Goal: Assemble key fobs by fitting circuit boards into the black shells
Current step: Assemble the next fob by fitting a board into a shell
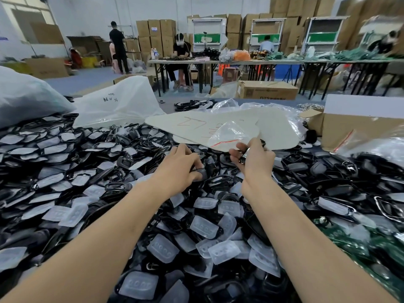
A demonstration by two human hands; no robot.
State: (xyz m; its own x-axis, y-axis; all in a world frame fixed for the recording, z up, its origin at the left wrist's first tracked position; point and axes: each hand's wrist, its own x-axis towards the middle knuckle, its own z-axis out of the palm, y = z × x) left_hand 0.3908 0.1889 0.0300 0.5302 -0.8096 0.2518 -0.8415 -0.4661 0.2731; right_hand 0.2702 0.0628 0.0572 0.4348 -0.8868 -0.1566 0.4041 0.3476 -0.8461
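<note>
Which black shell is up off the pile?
The shell in the right hand, raised above the heap; the left hand grips another down on it.

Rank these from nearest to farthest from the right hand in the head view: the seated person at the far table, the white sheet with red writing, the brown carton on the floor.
1. White sheet, just beyond the right hand.
2. Brown carton, on the floor past the table.
3. Seated person, at the far table, left.
</note>
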